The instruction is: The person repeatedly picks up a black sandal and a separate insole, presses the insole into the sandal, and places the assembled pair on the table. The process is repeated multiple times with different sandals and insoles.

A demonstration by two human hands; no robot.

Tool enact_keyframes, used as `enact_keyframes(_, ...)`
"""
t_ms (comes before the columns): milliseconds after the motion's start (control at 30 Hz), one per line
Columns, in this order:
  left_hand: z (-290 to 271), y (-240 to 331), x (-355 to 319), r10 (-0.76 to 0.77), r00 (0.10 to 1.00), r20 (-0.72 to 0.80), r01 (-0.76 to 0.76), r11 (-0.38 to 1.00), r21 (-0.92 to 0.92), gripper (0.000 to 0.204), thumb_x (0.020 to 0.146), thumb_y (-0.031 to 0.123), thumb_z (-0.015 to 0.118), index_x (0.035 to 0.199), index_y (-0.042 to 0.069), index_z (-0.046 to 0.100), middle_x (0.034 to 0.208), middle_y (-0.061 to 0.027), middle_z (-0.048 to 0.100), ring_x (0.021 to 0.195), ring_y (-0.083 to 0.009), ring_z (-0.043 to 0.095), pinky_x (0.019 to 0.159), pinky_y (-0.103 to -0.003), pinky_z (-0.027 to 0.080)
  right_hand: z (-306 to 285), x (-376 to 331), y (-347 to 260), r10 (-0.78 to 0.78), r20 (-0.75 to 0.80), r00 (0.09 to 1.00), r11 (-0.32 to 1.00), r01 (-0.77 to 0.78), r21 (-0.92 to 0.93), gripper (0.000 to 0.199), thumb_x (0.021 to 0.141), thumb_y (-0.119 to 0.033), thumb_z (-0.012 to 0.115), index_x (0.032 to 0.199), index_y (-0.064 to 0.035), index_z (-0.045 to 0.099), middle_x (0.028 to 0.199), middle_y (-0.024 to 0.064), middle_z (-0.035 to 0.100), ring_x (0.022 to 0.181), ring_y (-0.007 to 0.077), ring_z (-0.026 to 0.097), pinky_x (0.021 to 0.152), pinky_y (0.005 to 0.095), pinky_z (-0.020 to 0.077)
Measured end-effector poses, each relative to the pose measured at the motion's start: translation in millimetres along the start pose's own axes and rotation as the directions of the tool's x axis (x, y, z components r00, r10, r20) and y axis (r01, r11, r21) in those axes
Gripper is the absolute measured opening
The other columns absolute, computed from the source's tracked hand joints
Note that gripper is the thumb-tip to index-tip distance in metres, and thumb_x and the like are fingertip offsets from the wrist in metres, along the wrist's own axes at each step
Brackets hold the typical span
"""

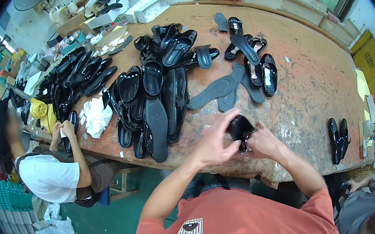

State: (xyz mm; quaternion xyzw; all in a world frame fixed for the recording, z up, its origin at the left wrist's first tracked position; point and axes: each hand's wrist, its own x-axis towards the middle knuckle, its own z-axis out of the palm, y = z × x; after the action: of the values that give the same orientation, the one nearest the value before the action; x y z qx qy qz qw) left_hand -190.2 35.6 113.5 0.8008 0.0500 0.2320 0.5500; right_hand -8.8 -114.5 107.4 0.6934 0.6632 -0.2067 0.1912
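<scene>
Just above the table's near edge, a glossy black shoe [240, 126] is held between my two hands. My left hand [215, 139] grips its left side, with thumb and fingers bent round it. The fingers of my right hand [264, 141] are closed at its lower right part, where small shiny spots show; the fingertips are partly hidden. Beyond my hands lie loose dark grey insoles [212, 92]. Several black shoes with light linings, among them one upright shoe [269, 75], stand farther right. To the left rises a heap of black shoes [155, 125], some turned sole up.
The worn wooden table [305, 99] carries another shoe heap [78, 71] at far left and a black pair [339, 140] at right. Beside crumpled white paper [96, 117], a person in a white shirt [48, 174] handles something white. Another person's grey sleeve [364, 203] shows at lower right.
</scene>
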Motion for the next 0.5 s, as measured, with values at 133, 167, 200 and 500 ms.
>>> enact_keyframes(133,40.1,-1.0,18.7,0.077,0.995,-0.056,-0.07,0.99,0.119,0.058,0.094,0.007,0.07,0.149,0.005,0.054,0.149,-0.0221,0.06,0.136,-0.0426,0.061,0.114,-0.045,0.051,27.7,-10.5,19.2,-0.031,0.133,0.991,0.992,0.015,0.123,0.047,0.084,-0.058,0.08,0.096,-0.013,0.083,0.098,0.0149,0.08,0.102,0.038,0.075,0.113,0.0607,0.0439)
enact_keyframes(167,47.2,-3.6,21.1,0.126,0.991,-0.037,-0.122,0.987,0.104,0.057,0.094,0.006,0.069,0.149,0.005,0.055,0.148,-0.0219,0.06,0.136,-0.0428,0.061,0.114,-0.046,0.051,55.9,-10.7,29.6,-0.088,0.07,0.994,0.989,0.079,0.127,0.047,0.086,-0.06,0.075,0.103,-0.016,0.082,0.103,0.0116,0.08,0.105,0.0362,0.075,0.112,0.0602,0.0442)
enact_keyframes(200,46.8,-1.1,22.2,0.17,0.985,-0.023,-0.167,0.981,0.101,0.056,0.094,0.005,0.068,0.148,0.006,0.055,0.146,-0.0217,0.061,0.135,-0.0431,0.062,0.113,-0.046,0.052,64.3,-9.3,29.9,-0.16,0.003,0.987,0.98,0.159,0.119,0.048,0.088,-0.061,0.07,0.109,-0.0189,0.081,0.109,0.0084,0.08,0.108,0.0343,0.075,0.111,0.0597,0.0444)
enact_keyframes(500,-115.4,-24.1,-46.4,-0.468,0.603,-0.645,0.234,0.878,-0.418,0.04,0.089,-0.005,0.065,0.126,0.008,0.07,0.119,-0.0085,0.071,0.105,-0.0232,0.074,0.078,-0.033,0.066,34.6,24.7,82.9,0.072,-0.847,0.526,0.88,0.367,0.302,0.055,0.087,-0.012,0.079,0.14,-0.0137,0.066,0.143,0.0187,0.062,0.14,0.0411,0.056,0.118,0.0536,0.0462)
